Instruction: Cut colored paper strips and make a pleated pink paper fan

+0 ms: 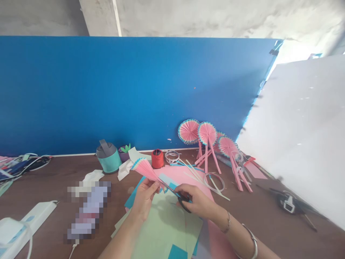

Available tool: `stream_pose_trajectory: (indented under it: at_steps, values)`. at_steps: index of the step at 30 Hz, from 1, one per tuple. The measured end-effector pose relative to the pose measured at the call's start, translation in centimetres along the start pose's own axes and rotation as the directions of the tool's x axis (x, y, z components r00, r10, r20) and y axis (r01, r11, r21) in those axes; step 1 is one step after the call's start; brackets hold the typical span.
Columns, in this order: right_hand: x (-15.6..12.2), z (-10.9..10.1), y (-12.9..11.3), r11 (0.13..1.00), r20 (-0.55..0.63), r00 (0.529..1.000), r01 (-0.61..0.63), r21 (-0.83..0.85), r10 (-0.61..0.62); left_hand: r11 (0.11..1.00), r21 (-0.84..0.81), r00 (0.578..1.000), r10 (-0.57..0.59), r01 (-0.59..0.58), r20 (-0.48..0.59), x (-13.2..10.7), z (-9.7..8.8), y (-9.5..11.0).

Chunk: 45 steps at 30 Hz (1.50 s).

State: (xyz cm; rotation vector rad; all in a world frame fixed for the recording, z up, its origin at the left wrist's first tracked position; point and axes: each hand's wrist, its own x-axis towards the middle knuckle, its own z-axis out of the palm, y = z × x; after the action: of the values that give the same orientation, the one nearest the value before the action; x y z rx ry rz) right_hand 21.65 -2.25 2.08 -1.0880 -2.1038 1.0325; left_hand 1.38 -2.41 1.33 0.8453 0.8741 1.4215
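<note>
My left hand (145, 198) pinches a pleated pink paper fan (145, 169) near its narrow end. The fan spreads toward the upper left and has a white and blue edge. In my right hand (199, 201) is a pair of scissors (183, 203) with black handles, fingers in the loops. Its blades point up and left and reach the pleated paper beside my left fingers; whether they are cutting into it I cannot tell. Below both hands lie pale green sheets (164, 230) stacked over pink paper (221, 237) and blue pieces.
Several finished pink round fans (189, 131) lean at the back right. A red thread spool (157, 159), tape rolls (171, 157) and paper strips (192, 171) lie behind my hands. Left are a teal pot (109, 160), crumpled tissue (93, 178), a pixelated object (90, 212) and a power strip (33, 223).
</note>
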Motion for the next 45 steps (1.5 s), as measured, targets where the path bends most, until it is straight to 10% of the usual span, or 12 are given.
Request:
stream_pose_trajectory:
  at_steps: [45]
  values:
    - [0.1,0.4,1.3,0.998,-0.002,0.999,-0.047,0.041,0.047,0.998,-0.066,1.0,-0.006,0.007,0.019,0.1,-0.1,0.1]
